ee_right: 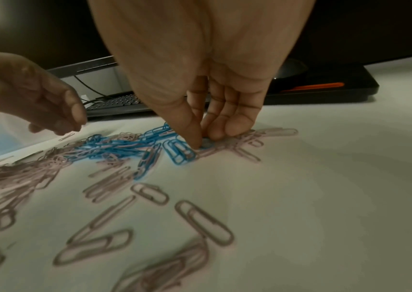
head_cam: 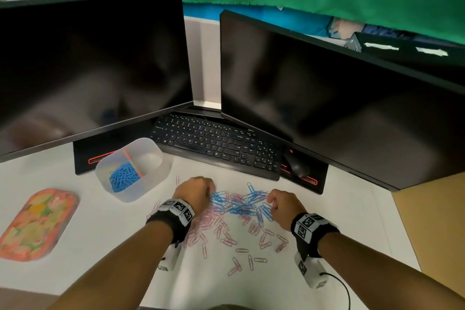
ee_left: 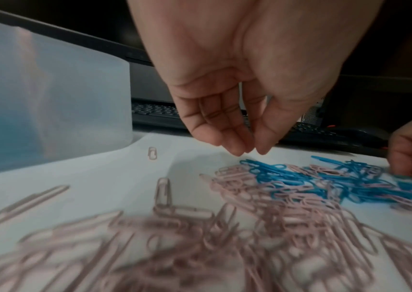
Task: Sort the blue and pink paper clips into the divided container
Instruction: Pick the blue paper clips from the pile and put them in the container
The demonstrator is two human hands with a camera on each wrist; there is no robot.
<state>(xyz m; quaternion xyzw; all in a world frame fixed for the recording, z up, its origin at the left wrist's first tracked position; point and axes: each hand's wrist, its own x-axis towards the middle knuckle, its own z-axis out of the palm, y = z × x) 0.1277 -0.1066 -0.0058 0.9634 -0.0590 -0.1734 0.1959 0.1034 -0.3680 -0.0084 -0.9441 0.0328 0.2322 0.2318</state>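
Observation:
Blue paper clips (head_cam: 240,202) lie tangled with pink paper clips (head_cam: 219,230) on the white desk. More pink ones are scattered toward me. The translucent divided container (head_cam: 161,171) stands at the left, with blue clips (head_cam: 124,177) in its near compartment and nothing visible in the far one. My left hand (ee_left: 252,152) hovers just above the left end of the blue clips (ee_left: 272,173), fingers and thumb hanging close together with nothing between them. My right hand (ee_right: 206,141) is down on the right end of the pile, thumb and fingers pinching a blue clip (ee_right: 207,145).
A black keyboard (head_cam: 216,145) and mouse (head_cam: 298,167) lie behind the pile, under two dark monitors (head_cam: 88,65) (head_cam: 339,98). A colourful oval tray (head_cam: 35,224) sits at the far left. The white surface ends at a brown desk edge (head_cam: 432,221) on the right.

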